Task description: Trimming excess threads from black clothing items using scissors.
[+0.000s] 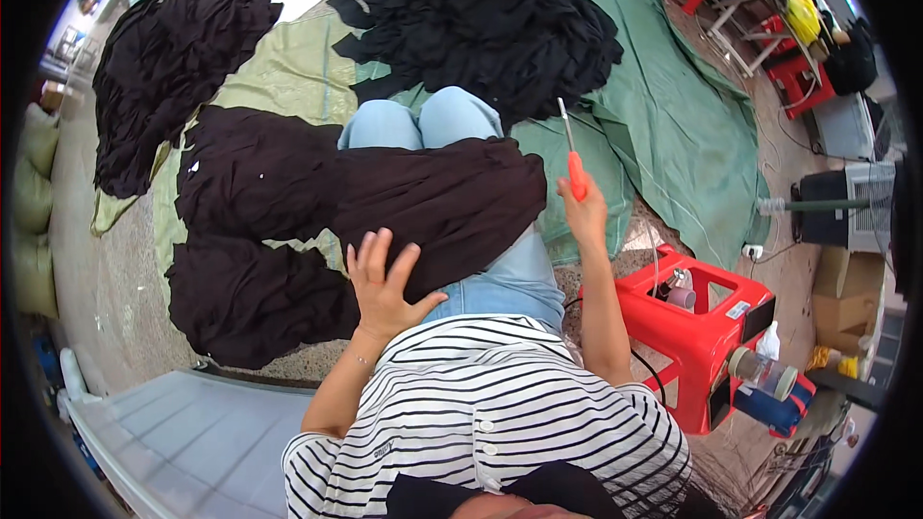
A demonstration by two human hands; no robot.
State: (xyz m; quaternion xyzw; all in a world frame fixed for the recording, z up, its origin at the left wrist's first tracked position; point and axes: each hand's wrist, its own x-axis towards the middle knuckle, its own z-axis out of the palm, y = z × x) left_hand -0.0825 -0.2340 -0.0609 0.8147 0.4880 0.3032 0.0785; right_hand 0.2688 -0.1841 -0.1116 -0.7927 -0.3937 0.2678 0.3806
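Across my lap and off to the left lies a dark brown-black garment [437,197], wrinkled, its two long parts splitting apart like trouser legs. A few small pale specks show on its upper left part. My left hand [385,288] rests on the garment's near edge with its fingers spread, holding nothing. Raised to the right of the garment, my right hand [586,214] is closed round the orange-red handle of a slim tool [576,168]. The tool's thin metal shaft points up and away, apart from the cloth; its exact kind I cannot make out.
Big heaps of black cloth [490,24] lie ahead, with a dark pile [178,67] at the far left. A green tarp [692,135] covers the floor on the right. Close on my right stands a red plastic stool [673,327]; a grey-white panel [202,442] is at near left.
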